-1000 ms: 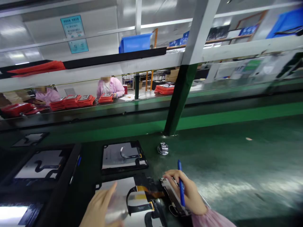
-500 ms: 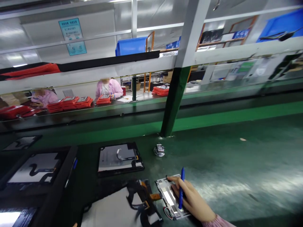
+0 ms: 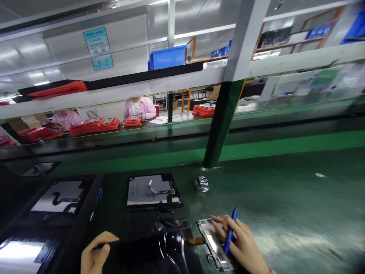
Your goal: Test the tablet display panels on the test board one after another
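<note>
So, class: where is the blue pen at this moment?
In the head view, low and right of centre, the blue pen sits between the fingers of the right hand, which rests on the small silver board.

— where am i looking from?
— one view only, worn on the head, tilted forward and down over the green bench (image 3: 285, 198). the left hand (image 3: 95, 253) and right hand (image 3: 242, 243) sit close at the bottom edge; the far line of seated workers (image 3: 139, 107) is well off, straight ahead.
</note>
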`<action>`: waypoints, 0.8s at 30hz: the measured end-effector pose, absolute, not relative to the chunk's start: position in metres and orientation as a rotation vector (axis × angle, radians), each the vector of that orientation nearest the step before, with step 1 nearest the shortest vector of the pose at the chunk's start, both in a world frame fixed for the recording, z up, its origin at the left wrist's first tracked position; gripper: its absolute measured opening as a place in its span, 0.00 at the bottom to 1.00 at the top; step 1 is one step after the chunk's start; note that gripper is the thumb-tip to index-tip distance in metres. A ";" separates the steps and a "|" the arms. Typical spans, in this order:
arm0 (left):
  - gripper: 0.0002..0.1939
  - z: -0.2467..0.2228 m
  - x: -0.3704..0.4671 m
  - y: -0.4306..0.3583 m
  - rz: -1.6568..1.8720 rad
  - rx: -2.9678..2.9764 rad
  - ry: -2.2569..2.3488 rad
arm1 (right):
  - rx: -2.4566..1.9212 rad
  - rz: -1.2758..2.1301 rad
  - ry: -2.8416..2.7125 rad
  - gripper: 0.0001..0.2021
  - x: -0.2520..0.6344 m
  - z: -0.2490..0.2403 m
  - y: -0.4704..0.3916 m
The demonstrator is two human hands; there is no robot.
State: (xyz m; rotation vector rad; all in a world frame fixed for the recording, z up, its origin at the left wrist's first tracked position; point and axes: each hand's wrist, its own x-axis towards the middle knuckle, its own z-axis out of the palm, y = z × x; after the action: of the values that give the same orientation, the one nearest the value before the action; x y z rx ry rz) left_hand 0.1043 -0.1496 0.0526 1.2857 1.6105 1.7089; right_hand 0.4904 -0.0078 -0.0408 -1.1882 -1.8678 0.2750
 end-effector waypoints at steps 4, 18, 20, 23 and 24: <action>0.15 0.058 0.100 -0.136 1.684 1.144 1.672 | -1.049 0.330 -1.744 0.11 0.446 -0.006 -0.026; 0.25 0.040 0.106 -0.114 1.830 1.192 1.712 | -0.856 0.233 -1.842 0.19 0.387 -0.009 -0.018; 0.27 0.038 0.109 -0.114 1.826 1.190 1.701 | -0.854 0.235 -1.866 0.21 0.388 -0.014 -0.020; 0.28 0.040 0.112 -0.113 1.767 1.232 1.689 | -0.861 0.251 -1.861 0.22 0.388 -0.017 -0.021; 0.29 0.041 0.113 -0.112 1.746 1.255 1.693 | -0.863 0.261 -1.855 0.22 0.388 -0.018 -0.021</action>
State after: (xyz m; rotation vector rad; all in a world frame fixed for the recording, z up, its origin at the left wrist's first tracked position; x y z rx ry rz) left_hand 0.1128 -0.1124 0.0405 1.2548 1.6925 1.7463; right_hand 0.3882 -0.0213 -0.0180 -0.8628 -1.8554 0.2612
